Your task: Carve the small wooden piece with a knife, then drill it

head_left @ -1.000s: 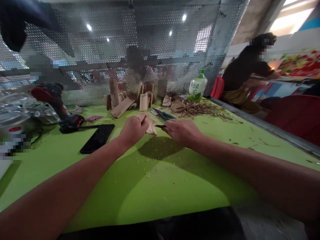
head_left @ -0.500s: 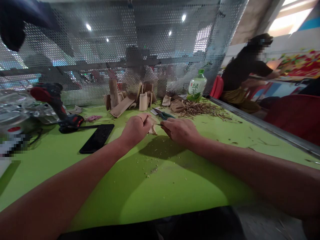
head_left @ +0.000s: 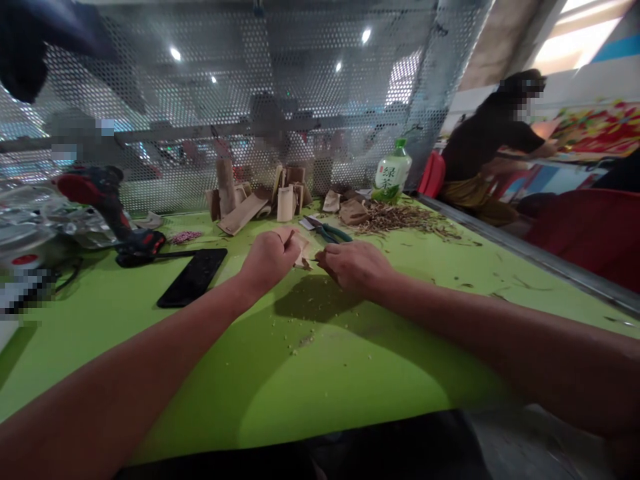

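My left hand (head_left: 270, 259) is closed around a pale, thin piece (head_left: 303, 253), which looks like wood or bamboo, over the green table (head_left: 320, 393). My right hand (head_left: 353, 265) is closed just right of it, pinching something small and dark whose shape I cannot make out. A small gap separates the two hands. Pliers with green handles (head_left: 336, 233) lie right behind my hands. Pale crumbs (head_left: 305, 339) are scattered on the table below them.
A black phone (head_left: 193, 278) and a cordless drill (head_left: 107, 213) are at the left. Pale split pieces (head_left: 245, 213) stand by the mesh panel. Behind right are brown scraps (head_left: 400, 219) and a green-capped bottle (head_left: 393, 172). A person (head_left: 493, 140) sits beyond the table's right edge.
My right hand has shifted slightly and tilted, so more of the pliers' handles shows. My left hand keeps hold of the pale piece. The whole view has moved a little.
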`<state>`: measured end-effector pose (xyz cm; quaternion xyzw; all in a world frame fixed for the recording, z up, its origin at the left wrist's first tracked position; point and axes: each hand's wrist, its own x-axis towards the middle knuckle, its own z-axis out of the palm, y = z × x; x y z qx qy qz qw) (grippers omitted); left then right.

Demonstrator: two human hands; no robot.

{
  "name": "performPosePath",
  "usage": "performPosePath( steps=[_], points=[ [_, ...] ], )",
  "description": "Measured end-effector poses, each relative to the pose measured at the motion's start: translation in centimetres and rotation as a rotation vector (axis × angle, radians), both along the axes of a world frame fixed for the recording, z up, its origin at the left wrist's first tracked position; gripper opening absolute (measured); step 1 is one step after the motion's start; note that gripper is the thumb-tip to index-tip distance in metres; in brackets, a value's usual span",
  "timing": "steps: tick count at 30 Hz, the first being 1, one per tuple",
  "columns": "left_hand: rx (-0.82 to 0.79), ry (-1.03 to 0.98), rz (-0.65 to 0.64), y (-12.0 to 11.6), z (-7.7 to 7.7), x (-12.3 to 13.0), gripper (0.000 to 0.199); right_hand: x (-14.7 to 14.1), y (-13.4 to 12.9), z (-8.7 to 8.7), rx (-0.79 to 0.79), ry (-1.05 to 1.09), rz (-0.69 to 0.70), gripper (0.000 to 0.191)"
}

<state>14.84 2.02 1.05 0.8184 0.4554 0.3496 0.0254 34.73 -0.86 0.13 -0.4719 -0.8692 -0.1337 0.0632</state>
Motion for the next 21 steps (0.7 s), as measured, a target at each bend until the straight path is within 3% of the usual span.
performPosePath(
  steps=[4, 9, 12, 17, 21],
  points=[
    [-0.007, 0.0, -0.007, -0.15, 0.17, -0.01, 0.031, 0.41, 0.26, 0.1, 0.01, 0.057, 0.023, 0.028],
    [-0.014, 0.017, 0.011, -0.32, 0.05, 0.21, 0.027, 0.64, 0.77, -0.06, 0.109, 0.156, -0.061, 0.037],
    [0.003, 0.006, -0.015, -0.21, -0.13, 0.17, 0.028, 0.46, 0.69, -0.1, 0.072, 0.136, -0.074, 0.034],
    [0.023, -0.029, -0.031, -0.02, -0.18, -0.13, 0.027, 0.5, 0.27, -0.05, -0.009, 0.066, 0.039, 0.029],
    [0.002, -0.045, -0.031, -0.09, -0.12, -0.09, 0.025, 0.86, 0.51, 0.04, 0.045, 0.133, 0.074, 0.029]
  ],
)
